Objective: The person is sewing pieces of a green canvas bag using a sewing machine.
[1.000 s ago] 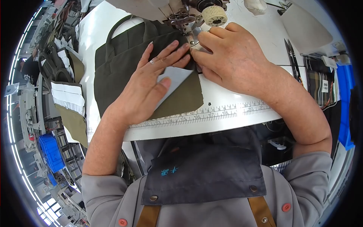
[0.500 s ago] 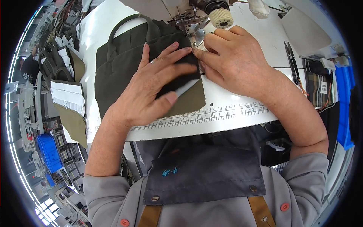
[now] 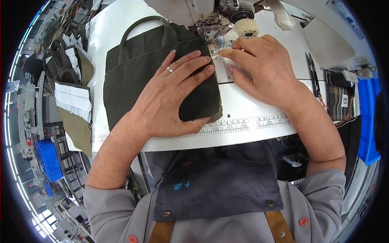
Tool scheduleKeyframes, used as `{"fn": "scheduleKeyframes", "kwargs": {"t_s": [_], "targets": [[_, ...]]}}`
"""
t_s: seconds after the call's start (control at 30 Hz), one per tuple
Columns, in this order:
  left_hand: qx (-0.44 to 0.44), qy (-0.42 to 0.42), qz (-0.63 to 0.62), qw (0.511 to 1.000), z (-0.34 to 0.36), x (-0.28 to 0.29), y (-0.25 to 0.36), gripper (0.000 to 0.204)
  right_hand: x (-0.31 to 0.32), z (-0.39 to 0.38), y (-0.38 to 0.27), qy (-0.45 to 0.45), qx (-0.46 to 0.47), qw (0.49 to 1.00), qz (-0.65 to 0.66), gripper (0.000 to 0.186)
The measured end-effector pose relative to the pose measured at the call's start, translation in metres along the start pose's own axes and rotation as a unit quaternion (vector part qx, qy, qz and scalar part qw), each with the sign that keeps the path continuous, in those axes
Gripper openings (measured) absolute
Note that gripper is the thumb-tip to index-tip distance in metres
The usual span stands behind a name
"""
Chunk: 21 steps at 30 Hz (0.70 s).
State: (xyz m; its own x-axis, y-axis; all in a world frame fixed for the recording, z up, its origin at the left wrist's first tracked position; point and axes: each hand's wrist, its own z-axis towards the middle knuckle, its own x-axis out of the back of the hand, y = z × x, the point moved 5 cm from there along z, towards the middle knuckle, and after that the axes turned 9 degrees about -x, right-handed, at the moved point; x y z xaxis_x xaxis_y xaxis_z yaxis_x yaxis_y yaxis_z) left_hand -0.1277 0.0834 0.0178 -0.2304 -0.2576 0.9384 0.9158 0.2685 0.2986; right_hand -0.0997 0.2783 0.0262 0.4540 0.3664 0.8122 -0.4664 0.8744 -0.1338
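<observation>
A dark olive fabric bag piece [image 3: 129,93] with two handles lies on the white table [image 3: 243,101], its top right edge by the presser foot of the sewing machine [image 3: 204,26]. My left hand [image 3: 170,97] rests spread on the fabric, a silver ring on one finger, thumb at the lower right edge. My right hand [image 3: 263,73] is just right of the fabric near the round metal plate [image 3: 214,46]. Its index finger reaches out and its thumb is apart from it, with other fingers bent beneath the cream hand knob [image 3: 246,28].
At the left lie folded bag pieces [image 3: 73,101], with a blue bin [image 3: 48,160] beyond. Black scissors [image 3: 311,69], striped fabric [image 3: 338,101] and another blue bin [image 3: 368,121] are on the right. A printed ruler [image 3: 231,125] runs along the near edge.
The pale folded flap under my left hand is now hidden under dark fabric lying flat. My left hand has spread out over it. My right hand has shifted right, its index finger and thumb farther apart.
</observation>
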Motion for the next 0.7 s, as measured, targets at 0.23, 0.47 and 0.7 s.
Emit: {"fn": "scheduleKeyframes", "kwargs": {"t_s": [0.23,0.47,0.7], "targets": [[-0.03,-0.017,-0.002,0.999,-0.0025,0.0017,-0.0077,0.098,-0.0073,-0.0015,-0.0062,-0.045,0.018,0.998,0.045,0.021],[-0.024,-0.018,0.015,0.999,-0.0007,-0.0021,-0.0031,0.099,-0.007,0.0003,-0.0096,-0.028,0.026,0.999,0.023,0.019],[-0.031,-0.017,0.028,0.999,0.0009,-0.0016,-0.009,0.095,-0.0048,0.0032,-0.009,-0.06,0.016,0.998,0.014,0.019]]}}
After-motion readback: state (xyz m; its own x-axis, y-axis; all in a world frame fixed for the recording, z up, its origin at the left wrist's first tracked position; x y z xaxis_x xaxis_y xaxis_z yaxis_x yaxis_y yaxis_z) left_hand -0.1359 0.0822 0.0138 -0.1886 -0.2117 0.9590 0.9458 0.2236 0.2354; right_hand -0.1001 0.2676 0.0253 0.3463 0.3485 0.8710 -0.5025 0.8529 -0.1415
